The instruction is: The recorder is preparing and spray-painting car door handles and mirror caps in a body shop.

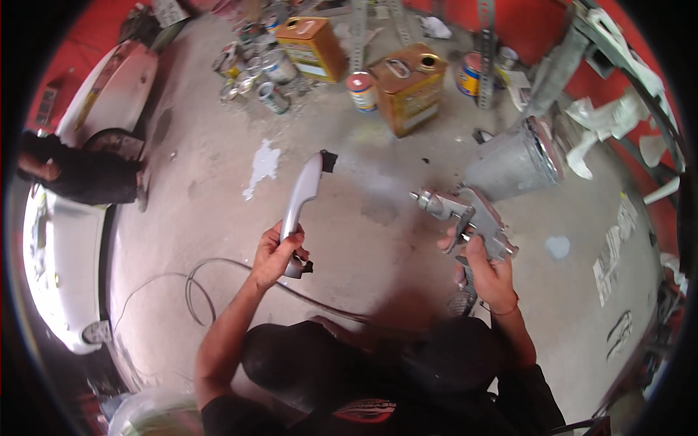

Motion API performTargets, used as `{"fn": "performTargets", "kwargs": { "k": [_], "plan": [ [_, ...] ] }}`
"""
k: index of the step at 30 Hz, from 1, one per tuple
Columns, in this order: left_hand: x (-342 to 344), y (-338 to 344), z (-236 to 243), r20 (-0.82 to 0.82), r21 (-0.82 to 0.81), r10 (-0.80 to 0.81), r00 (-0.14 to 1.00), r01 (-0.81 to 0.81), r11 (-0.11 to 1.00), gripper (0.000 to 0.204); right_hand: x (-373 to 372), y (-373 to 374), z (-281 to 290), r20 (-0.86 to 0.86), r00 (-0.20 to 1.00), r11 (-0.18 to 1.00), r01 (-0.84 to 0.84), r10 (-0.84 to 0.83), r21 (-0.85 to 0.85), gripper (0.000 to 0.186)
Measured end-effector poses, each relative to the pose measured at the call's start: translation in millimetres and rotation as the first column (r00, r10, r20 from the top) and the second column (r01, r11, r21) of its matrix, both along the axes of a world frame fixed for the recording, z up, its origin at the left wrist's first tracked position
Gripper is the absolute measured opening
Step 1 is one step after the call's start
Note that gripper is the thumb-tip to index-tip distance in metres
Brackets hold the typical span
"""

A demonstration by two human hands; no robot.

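Note:
In my left hand (275, 256) is a silver-grey car door handle (304, 185), gripped near its lower end and standing nearly upright. Dark fittings stick out at both its ends. My right hand (488, 275) is wrapped round a metal spray gun (472, 221), fingers at its trigger and grip. The gun's nozzle points left toward the door handle, with a gap between them. A grey cup sits on the gun's far side. Part of the grip is hidden by my fingers.
A dark hose (320, 299) curls over the concrete floor. Ahead stand rectangular metal cans (407, 94), many small paint tins (273, 98) and a grey drum (509, 163). Another person (87, 171) stands at the left by a white car (69, 269). Masked frames line the right.

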State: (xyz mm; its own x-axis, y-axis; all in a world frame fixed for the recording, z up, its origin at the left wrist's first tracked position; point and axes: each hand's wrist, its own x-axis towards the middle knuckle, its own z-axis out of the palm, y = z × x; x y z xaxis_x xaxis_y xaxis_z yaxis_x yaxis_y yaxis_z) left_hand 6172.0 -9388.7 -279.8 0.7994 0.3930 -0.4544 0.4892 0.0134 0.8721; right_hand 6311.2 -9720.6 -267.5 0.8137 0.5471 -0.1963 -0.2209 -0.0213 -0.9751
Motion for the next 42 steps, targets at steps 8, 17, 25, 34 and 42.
{"fn": "performTargets", "kwargs": {
  "k": [8,17,25,34,42],
  "plan": [
    [79,-4,-163,-0.132,0.742,0.048,0.99,0.066,0.667,0.043,5,-25,-29,-0.182,0.956,0.969,0.243,-0.232,0.038,0.037],
    [216,-78,-265,0.186,0.46,0.574,0.798,-0.587,0.667,0.048,23,-54,-47,-0.185,0.932,0.949,0.315,-0.311,-0.009,0.041],
    [282,-74,-279,0.349,0.302,0.674,0.651,-0.759,0.577,0.046,37,-64,-60,-0.185,0.939,0.957,0.29,-0.29,-0.027,0.036],
    [307,-78,-296,0.54,-0.464,0.628,0.56,-0.424,0.778,0.024,50,-74,-74,-0.167,0.946,0.961,0.275,-0.277,-0.04,0.036],
    [294,-63,-308,0.345,-0.43,0.508,0.79,-0.348,0.833,0.035,51,-81,-80,-0.193,0.934,0.953,0.298,-0.302,-0.053,0.039]
  ]
}}
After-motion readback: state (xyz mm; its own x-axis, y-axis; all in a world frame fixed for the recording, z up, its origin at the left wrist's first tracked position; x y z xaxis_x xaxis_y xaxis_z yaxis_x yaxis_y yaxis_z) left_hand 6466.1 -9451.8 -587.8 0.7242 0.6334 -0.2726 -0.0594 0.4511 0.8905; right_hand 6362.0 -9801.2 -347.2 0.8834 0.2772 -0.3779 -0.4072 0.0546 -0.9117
